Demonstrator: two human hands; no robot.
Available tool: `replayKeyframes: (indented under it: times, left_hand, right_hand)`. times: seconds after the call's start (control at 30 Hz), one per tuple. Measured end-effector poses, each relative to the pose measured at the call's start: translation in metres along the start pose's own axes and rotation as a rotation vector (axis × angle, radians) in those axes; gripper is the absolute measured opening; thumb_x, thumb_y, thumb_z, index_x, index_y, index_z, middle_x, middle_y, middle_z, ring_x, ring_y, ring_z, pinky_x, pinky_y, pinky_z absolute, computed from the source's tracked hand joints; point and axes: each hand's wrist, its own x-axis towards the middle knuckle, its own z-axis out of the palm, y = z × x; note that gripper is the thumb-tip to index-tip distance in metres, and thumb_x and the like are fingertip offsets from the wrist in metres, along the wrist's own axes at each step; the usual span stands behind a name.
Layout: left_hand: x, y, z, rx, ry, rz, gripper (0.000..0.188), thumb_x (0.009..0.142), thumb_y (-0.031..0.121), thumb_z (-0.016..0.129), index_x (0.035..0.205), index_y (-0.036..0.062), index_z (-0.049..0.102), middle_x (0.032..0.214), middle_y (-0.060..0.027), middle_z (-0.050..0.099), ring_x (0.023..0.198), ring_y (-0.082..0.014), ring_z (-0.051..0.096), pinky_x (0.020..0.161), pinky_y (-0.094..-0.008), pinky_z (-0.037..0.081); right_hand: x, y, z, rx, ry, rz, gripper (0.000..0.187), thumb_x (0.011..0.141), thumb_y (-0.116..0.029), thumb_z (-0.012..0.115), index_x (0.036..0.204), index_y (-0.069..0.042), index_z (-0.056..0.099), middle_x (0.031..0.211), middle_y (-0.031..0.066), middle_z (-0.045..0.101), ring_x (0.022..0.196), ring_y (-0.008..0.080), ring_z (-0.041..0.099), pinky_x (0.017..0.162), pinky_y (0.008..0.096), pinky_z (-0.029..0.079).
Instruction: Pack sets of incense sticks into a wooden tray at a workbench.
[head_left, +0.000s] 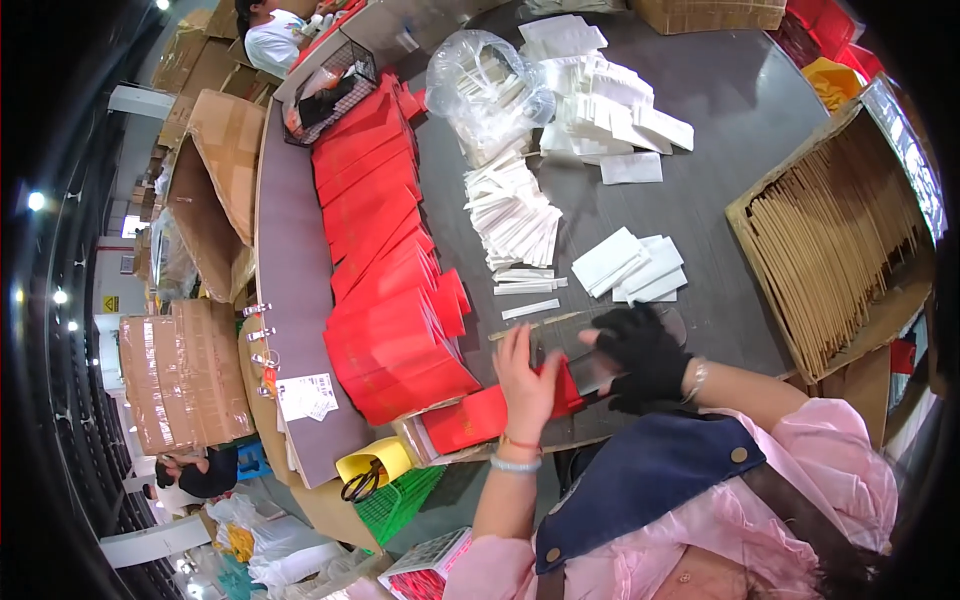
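Observation:
My left hand (527,385), bare, with a bracelet at the wrist, lies with fingers spread over a long red packet (465,420) by the table's near edge. To its right is my right hand (640,360) in a black glove with bare fingertips. Its fingers are blurred beside a greyish see-through patch at the packet's right end, so I cannot tell whether they grip anything. Ahead of my hands lie white flat packets (625,265) and slim white strips (528,282). A long overlapping row of red packets (385,260) runs along the left.
A carton (740,215) packed with brown card pieces stands at right. Farther back are a clear plastic bag (480,85), white packets (610,100) and a black wire basket (330,95). A yellow container (375,460) with black scissors sits at the near left edge. Cartons (185,380) stand beyond.

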Motion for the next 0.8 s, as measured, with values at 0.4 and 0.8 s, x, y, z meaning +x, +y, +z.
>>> replayKeyframes:
  times: [0.4,0.8]
  left_hand:
    - [0.073,0.002,0.010,-0.011,-0.043,0.205,0.009,0.077,0.013,0.074,0.080,0.0101,0.066,0.089,-0.0065,0.059,0.093,-0.0296,0.054,0.081,-0.0437,0.042]
    - [0.096,0.049,0.053,0.115,0.062,0.309,0.035,0.071,0.019,0.080,0.101,0.0068,0.066,0.093,-0.0082,0.060,0.087,-0.0289,0.057,0.077,-0.0407,0.046]
  right_hand:
    - [-0.259,0.192,-0.159,-0.533,0.597,0.918,0.030,0.086,-0.009,0.066,0.115,0.000,0.060,0.113,0.0131,0.064,0.110,0.0279,0.060,0.095,0.0343,0.046]
    - [-0.249,0.195,-0.140,-0.656,0.369,0.973,0.033,0.086,-0.008,0.050,0.116,0.001,0.054,0.116,0.0206,0.059,0.110,0.0377,0.056,0.094,0.0430,0.045]
